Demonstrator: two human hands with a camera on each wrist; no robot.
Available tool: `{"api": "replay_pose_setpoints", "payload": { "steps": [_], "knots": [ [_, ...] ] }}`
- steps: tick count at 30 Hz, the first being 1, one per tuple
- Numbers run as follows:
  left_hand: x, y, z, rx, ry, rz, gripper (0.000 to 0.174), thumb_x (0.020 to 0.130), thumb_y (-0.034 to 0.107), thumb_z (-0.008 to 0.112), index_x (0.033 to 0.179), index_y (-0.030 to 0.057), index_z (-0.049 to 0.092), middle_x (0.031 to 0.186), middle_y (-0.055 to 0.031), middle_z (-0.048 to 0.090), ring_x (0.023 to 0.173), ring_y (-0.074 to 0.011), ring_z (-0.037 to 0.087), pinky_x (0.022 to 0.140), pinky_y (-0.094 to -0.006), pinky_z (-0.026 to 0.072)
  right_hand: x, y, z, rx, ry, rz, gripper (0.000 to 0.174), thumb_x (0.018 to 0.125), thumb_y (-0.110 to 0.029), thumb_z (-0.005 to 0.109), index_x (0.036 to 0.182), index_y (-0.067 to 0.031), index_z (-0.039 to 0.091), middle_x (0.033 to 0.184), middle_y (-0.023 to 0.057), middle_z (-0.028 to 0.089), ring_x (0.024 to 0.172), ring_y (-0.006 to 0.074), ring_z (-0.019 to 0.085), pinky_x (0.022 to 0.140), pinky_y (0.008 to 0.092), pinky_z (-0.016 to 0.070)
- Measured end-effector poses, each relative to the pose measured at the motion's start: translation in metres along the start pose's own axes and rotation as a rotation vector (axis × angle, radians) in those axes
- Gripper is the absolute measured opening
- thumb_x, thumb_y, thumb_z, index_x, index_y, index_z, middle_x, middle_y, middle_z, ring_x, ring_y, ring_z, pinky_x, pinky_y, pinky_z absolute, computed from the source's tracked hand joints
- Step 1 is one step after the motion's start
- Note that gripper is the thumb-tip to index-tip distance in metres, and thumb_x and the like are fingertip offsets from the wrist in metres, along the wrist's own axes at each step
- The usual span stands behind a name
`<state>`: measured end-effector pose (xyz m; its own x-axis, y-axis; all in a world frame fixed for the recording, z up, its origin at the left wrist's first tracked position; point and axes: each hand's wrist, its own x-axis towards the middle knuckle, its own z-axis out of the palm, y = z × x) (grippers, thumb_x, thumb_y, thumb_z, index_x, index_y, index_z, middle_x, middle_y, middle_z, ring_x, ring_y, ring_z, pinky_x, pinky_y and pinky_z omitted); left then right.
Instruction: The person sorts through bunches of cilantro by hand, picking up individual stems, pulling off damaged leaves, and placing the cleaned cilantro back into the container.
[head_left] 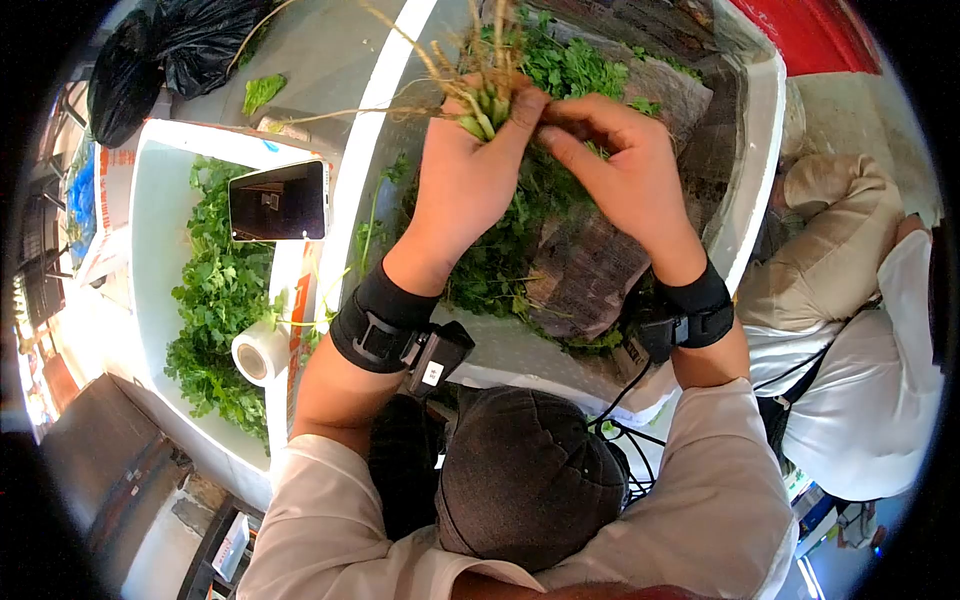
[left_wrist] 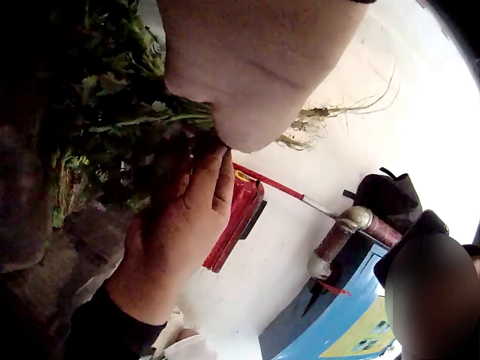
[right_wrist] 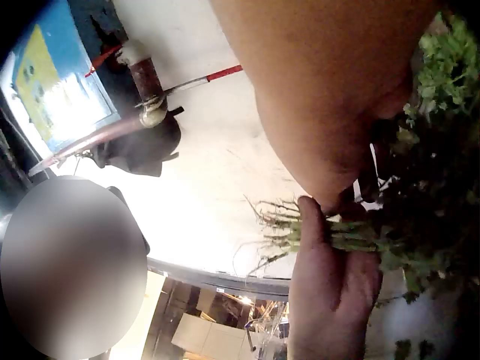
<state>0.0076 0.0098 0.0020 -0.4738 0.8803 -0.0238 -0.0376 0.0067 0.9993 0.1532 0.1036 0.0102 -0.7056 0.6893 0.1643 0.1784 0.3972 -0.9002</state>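
Observation:
My left hand (head_left: 468, 175) grips a bunch of leafy green herbs (head_left: 487, 108) near the base, thumb across the stems, pale roots sticking out past it. In the right wrist view the left hand (right_wrist: 326, 296) lies around the stems (right_wrist: 352, 237), the leaves hanging toward the box. My right hand (head_left: 637, 172) meets the left beside the bunch, fingers bent. The right fingertips are hidden, so what they pinch is unclear. From the left wrist, the right hand (left_wrist: 180, 221) appears close under the left hand (left_wrist: 259, 75).
Beneath the hands is a white foam box (head_left: 350, 160) with loose herbs (head_left: 570, 68) and wrapped bundles (head_left: 585, 275). To the left, another box holds greens (head_left: 215, 320), with a phone (head_left: 280, 201) and a white roll (head_left: 258, 354) at its edge. Another person (head_left: 850, 330) is at the right.

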Motion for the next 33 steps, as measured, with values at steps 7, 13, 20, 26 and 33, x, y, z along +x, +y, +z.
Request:
{"api": "replay_pose_setpoints", "payload": {
  "steps": [7, 13, 20, 26, 33],
  "knots": [
    [0.003, 0.001, -0.004, 0.002, 0.211, 0.136, 0.035, 0.104, 0.031, 0.06, 0.094, -0.001, 0.07, 0.082, -0.0032, 0.071, 0.075, -0.0087, 0.061, 0.065, -0.0266, 0.0466, 0.02, 0.052, -0.062, -0.162, 0.309, 0.128, 0.027, 0.095, -0.018, 0.069, 0.115, 0.0003, 0.07, 0.095, 0.0073, 0.074, 0.084, 0.0076, 0.064, 0.077, 0.0246, 0.0514],
    [0.003, 0.005, -0.007, -0.011, 0.154, 0.092, 0.025, 0.104, 0.025, 0.059, 0.113, 0.0022, 0.066, 0.084, -0.0057, 0.071, 0.072, -0.0061, 0.056, 0.066, -0.0214, 0.0433, 0.011, 0.091, -0.071, -0.814, -0.02, 0.311, 0.041, 0.089, -0.031, 0.073, 0.116, -0.0006, 0.068, 0.112, 0.0294, 0.067, 0.106, 0.0484, 0.063, 0.092, 0.0527, 0.0515],
    [0.004, 0.003, -0.006, -0.102, 0.191, 0.11, 0.022, 0.097, 0.02, 0.07, 0.108, 0.0021, 0.068, 0.083, -0.0027, 0.069, 0.066, -0.0077, 0.064, 0.056, -0.0219, 0.0483, 0.015, 0.11, -0.031, -0.987, -0.594, 0.509, 0.031, 0.087, -0.023, 0.076, 0.099, 0.0062, 0.071, 0.093, 0.0293, 0.067, 0.085, 0.0451, 0.066, 0.074, 0.0531, 0.0529],
    [0.001, 0.009, -0.01, -0.154, 0.186, 0.06, 0.02, 0.098, 0.021, 0.069, 0.106, 0.0028, 0.073, 0.071, 0.0023, 0.064, 0.057, -0.0056, 0.058, 0.053, -0.022, 0.0449, 0.019, 0.114, -0.026, -1.026, -0.65, 0.522, 0.018, 0.079, -0.006, 0.067, 0.093, 0.0053, 0.07, 0.099, 0.0332, 0.067, 0.096, 0.0471, 0.067, 0.079, 0.0529, 0.055],
    [0.004, 0.009, -0.01, -0.088, 0.271, 0.077, 0.025, 0.098, 0.024, 0.07, 0.106, 0.0017, 0.076, 0.066, 0.0051, 0.058, 0.056, -0.0029, 0.043, 0.05, -0.0247, 0.0364, 0.028, 0.056, -0.042, -0.794, 0.018, 0.255, 0.03, 0.085, -0.023, 0.069, 0.104, -0.0012, 0.074, 0.103, 0.0224, 0.071, 0.096, 0.0421, 0.069, 0.087, 0.0466, 0.0544]
  ]
}}
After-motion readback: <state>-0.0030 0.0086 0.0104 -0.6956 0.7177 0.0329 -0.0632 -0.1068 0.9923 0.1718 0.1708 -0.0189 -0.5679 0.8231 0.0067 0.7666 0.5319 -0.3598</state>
